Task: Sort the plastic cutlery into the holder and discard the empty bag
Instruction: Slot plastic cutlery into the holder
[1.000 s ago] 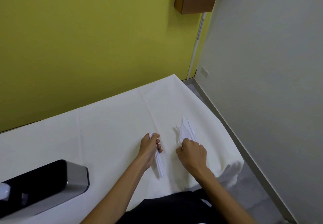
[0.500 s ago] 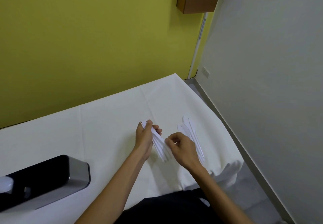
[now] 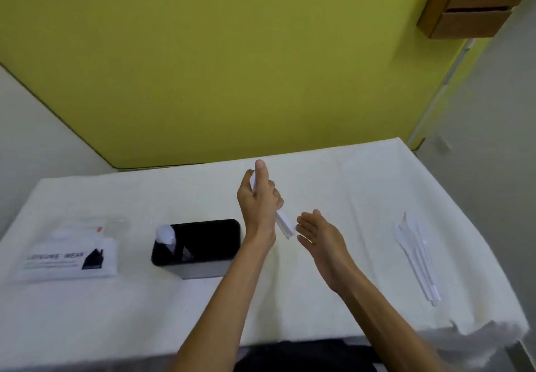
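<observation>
My left hand (image 3: 259,197) is raised above the table's middle and grips a bundle of white plastic cutlery (image 3: 284,223), whose ends stick out below the fist. Just right of it my right hand (image 3: 319,233) is spread, palm up, holding nothing. A black cutlery holder (image 3: 200,245) with a silver base stands left of my left forearm; white pieces (image 3: 166,233) show in its left compartment. A second group of white plastic cutlery (image 3: 417,255) lies flat on the table at the right. A clear plastic bag (image 3: 69,252) with a printed label lies at the left.
The table (image 3: 333,186) is covered by a white cloth and stands against a yellow wall. Its right edge drops to a grey floor beside a grey wall. A wooden box (image 3: 475,3) hangs on the wall at upper right.
My view has swung left, bringing the holder and the bag into sight. My left hand has lifted the bundle off the table toward the holder. My right hand has let go and opened.
</observation>
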A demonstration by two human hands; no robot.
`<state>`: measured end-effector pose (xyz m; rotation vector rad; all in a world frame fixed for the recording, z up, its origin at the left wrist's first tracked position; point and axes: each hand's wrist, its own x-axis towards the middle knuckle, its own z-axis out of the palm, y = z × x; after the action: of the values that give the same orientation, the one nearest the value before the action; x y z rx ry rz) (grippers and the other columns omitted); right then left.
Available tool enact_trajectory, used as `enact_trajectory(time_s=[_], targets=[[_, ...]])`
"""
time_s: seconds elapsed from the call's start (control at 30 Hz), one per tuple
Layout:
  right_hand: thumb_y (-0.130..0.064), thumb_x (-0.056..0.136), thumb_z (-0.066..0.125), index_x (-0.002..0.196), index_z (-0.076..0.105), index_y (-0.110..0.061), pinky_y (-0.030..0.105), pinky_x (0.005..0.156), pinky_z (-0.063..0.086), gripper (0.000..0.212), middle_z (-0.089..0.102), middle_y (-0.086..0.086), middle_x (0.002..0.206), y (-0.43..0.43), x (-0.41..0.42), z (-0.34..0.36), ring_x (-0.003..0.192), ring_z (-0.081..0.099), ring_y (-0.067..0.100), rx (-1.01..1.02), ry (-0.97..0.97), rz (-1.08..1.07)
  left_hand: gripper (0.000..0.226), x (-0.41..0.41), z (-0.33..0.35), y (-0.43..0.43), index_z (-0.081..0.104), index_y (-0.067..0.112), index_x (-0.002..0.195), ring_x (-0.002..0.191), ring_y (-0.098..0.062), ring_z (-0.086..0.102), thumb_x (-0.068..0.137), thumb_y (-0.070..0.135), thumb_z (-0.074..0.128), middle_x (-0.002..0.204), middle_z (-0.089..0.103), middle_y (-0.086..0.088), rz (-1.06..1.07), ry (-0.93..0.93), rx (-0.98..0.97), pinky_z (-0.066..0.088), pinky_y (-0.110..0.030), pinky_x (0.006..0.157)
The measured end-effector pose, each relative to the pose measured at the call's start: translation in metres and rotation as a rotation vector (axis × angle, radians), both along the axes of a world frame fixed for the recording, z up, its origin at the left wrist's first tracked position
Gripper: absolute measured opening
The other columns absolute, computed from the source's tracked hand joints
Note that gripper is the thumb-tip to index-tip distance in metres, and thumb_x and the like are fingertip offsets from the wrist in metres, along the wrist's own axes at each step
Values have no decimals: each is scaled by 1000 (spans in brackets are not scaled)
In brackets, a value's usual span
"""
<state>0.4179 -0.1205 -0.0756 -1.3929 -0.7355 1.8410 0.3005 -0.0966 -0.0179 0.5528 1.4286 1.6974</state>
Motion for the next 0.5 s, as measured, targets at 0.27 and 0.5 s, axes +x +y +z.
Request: enact_trajectory(time_s=[0.27, 0.5], targets=[[-28, 106, 40, 153, 36, -25, 28, 120, 26, 47, 35, -12, 158, -42, -93, -2, 145, 33, 8, 561, -506, 458, 47, -120, 23, -55, 27, 22, 68, 46, -12, 15, 102, 37, 55, 53, 20, 6, 234, 183, 88, 17, -24, 43], [-23, 106, 42, 155, 31, -18, 17, 117, 12, 51, 20, -3, 165, -46, -118, -27, 152, 14, 9, 786, -712, 510, 60, -151, -12, -65, 29, 16, 69, 54, -24, 24, 91, 65, 56, 58, 25, -8, 246, 389, -17, 28, -36, 53]])
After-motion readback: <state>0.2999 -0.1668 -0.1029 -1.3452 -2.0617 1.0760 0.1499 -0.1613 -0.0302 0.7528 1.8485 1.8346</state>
